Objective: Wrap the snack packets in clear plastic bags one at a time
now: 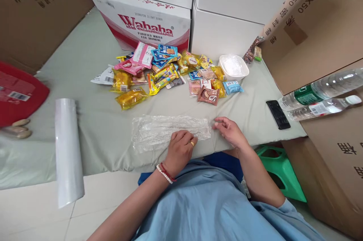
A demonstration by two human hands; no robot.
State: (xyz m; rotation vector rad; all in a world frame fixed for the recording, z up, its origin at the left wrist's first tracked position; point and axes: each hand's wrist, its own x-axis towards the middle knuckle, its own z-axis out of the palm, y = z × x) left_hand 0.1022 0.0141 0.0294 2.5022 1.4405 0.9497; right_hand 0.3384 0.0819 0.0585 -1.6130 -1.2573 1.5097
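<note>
A clear, crinkled plastic bag [153, 129] lies flat near the front edge of the cloth-covered table. My left hand [181, 146], with a ring and beaded bracelets, rests palm down over the bag's lower right part. Its fingers are bent and close together on the plastic, and the hand hides what is under it. At the bag's right end is my right hand [228, 131], its thumb and index finger slightly apart and the other fingers curled. Beyond the bag is a pile of wrapped snacks [163, 76], with yellow packets [132, 98] and a brown packet [208, 95] nearest.
Behind the snacks stand a Wahaha carton [150, 25] and white boxes [227, 31]. A white bowl [242, 73] sits at the back right. Toward the right are a phone [278, 114] and bottles [326, 108]; a plastic roll [68, 150] overhangs the left front edge.
</note>
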